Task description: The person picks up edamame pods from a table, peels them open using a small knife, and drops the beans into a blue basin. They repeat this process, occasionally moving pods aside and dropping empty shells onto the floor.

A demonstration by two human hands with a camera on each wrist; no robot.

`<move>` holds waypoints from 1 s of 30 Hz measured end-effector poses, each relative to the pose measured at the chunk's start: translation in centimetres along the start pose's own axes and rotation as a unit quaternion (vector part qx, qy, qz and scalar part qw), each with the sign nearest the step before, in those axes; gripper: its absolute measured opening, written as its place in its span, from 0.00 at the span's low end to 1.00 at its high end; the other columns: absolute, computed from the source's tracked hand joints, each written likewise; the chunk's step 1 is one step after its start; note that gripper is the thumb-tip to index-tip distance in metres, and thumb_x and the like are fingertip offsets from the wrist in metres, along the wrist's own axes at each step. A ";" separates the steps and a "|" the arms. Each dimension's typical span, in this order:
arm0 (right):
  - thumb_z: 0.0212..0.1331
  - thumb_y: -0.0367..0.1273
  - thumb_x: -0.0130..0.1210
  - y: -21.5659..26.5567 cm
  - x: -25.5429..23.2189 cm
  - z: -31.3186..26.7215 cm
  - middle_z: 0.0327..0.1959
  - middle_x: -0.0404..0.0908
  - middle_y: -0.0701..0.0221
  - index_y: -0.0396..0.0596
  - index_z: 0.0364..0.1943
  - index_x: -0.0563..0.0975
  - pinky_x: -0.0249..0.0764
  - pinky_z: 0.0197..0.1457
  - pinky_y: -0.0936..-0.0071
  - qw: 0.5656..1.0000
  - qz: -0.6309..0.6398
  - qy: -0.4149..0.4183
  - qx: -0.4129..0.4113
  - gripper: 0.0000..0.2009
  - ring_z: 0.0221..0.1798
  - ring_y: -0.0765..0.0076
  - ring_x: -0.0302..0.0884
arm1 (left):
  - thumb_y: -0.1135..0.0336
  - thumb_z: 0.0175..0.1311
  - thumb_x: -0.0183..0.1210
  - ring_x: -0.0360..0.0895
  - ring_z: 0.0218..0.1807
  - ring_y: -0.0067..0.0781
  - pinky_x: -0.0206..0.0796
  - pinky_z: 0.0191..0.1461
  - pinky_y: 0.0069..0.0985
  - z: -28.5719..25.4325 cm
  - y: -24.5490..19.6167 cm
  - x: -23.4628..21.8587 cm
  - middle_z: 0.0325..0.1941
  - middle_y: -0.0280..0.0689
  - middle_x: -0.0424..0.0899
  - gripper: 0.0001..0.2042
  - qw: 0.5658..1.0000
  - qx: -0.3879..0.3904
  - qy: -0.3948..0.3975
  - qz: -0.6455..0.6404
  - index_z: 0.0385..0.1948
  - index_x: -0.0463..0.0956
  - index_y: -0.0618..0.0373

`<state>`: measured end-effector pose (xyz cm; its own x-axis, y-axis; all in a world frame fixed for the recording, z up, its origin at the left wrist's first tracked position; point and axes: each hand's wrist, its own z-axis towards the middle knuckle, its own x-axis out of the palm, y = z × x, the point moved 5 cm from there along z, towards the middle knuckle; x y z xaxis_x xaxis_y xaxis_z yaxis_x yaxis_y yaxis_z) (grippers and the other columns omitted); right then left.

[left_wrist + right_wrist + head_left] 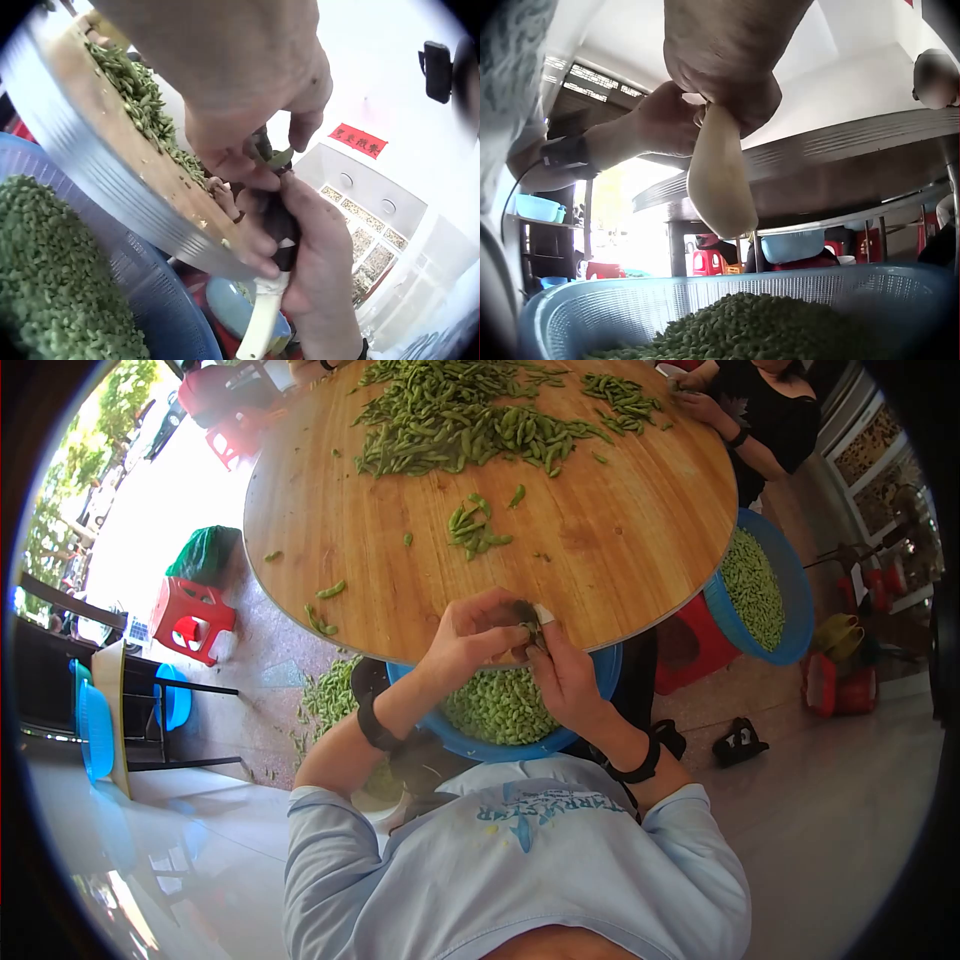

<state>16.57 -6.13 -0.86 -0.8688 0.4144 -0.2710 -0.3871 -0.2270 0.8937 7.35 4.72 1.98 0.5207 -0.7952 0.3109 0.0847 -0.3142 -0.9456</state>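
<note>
Both hands meet just over the near edge of the round wooden table. My left hand pinches a green soybean pod in its fingertips. Curled round a tool with a white handle and a dark upper part is my right hand; its thumb and fingertips are right at the pod. The tool's working end is hidden among the fingers. From below the right fist its handle sticks out downward in the right wrist view. Beneath the hands stands a blue basket of shelled green beans.
A big heap of pods covers the table's far side, with a small cluster nearer. Another person sits at the far right. A second blue basket of beans stands at right. Pods lie on the floor at left.
</note>
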 end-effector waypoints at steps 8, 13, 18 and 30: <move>0.69 0.30 0.41 -1.7 -0.5 -0.6 0.28 0.73 0.68 0.38 0.62 0.62 0.64 0.21 0.82 0.927 0.313 0.008 0.206 0.19 0.20 0.80 0.67 | 0.82 0.56 0.57 0.77 0.29 0.22 0.67 0.32 0.18 -0.7 2.2 -2.3 0.34 0.37 0.82 0.10 0.999 0.008 -0.035 -0.023 0.40 0.74 0.65; 0.70 0.33 0.39 -0.5 0.6 -0.9 0.25 0.70 0.71 0.41 0.62 0.62 0.58 0.17 0.87 0.851 0.462 0.070 0.241 0.19 0.18 0.84 0.61 | 0.80 0.57 0.57 0.77 0.28 0.22 0.67 0.31 0.18 -1.4 2.6 -1.5 0.33 0.38 0.83 0.09 0.994 0.009 -0.070 -0.081 0.39 0.73 0.65; 0.69 0.34 0.43 -0.7 0.6 -1.3 0.30 0.73 0.63 0.42 0.61 0.63 0.61 0.17 0.84 0.835 0.494 0.070 0.234 0.19 0.19 0.79 0.64 | 0.76 0.60 0.56 0.75 0.27 0.19 0.64 0.28 0.16 -1.8 3.0 -1.5 0.29 0.35 0.81 0.06 0.995 -0.022 -0.086 0.037 0.38 0.75 0.66; 0.69 0.31 0.42 -1.0 0.8 -1.6 0.26 0.72 0.69 0.40 0.58 0.66 0.61 0.17 0.86 0.845 0.472 0.020 0.249 0.16 0.19 0.82 0.63 | 0.76 0.60 0.54 0.66 0.18 0.15 0.54 0.19 0.15 -2.1 3.5 -0.5 0.22 0.31 0.76 0.04 0.993 -0.005 -0.115 0.022 0.34 0.76 0.65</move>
<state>15.78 -6.97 -2.56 -0.7309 0.2236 0.6448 0.6546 -0.0377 0.7550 5.59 2.93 -1.32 0.7037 -0.6695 0.2379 0.0492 -0.2881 -0.9563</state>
